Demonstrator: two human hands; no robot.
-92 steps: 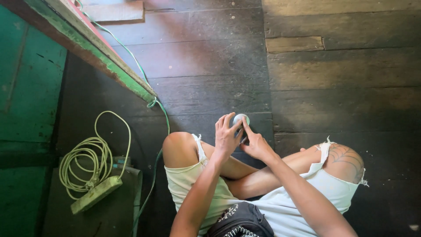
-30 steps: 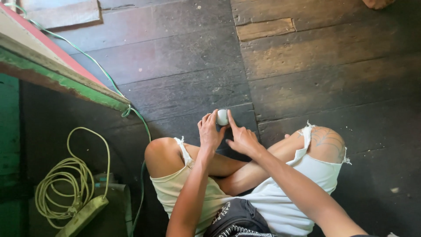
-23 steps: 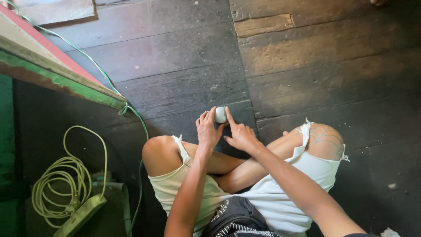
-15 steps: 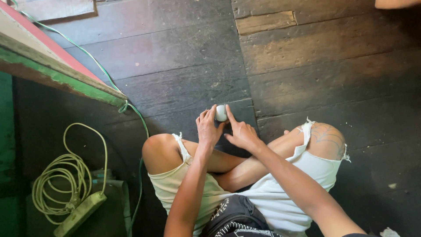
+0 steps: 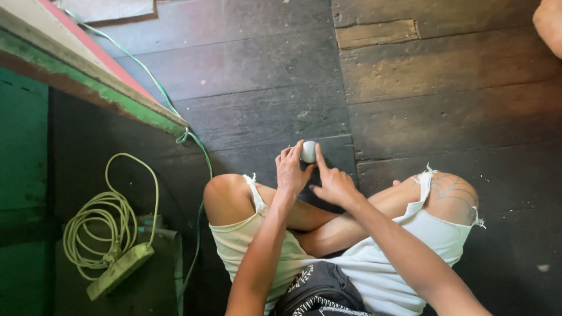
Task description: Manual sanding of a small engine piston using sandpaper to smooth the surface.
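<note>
Here, a small round white object (image 5: 308, 151) sits held above the dark wooden floor (image 5: 263, 76), just in front of the person's crossed legs and well clear of the boards' lighter patch. The left hand (image 5: 291, 171) pinches it from the left, fingers curled around its side, while the right hand (image 5: 332, 182) touches it from the right with the forefinger stretched up along its edge and the other fingers folded loosely (what kind of object it is cannot be told at this size). Both forearms reach forward over pale frayed shorts (image 5: 374, 263), with the left knee (image 5: 221, 190) and the right knee (image 5: 451, 196) spread to either side and a dark patterned pouch (image 5: 319, 289) lying at the lap. Further left, a pale green cable (image 5: 108, 219) lies coiled on the floor beside a power strip (image 5: 120, 269), and a thinner green cord (image 5: 175, 117) runs along a green and red painted wooden ledge (image 5: 88, 82). At the top right corner a bit of another person's skin (image 5: 549, 23) shows, well apart from the hands
</note>
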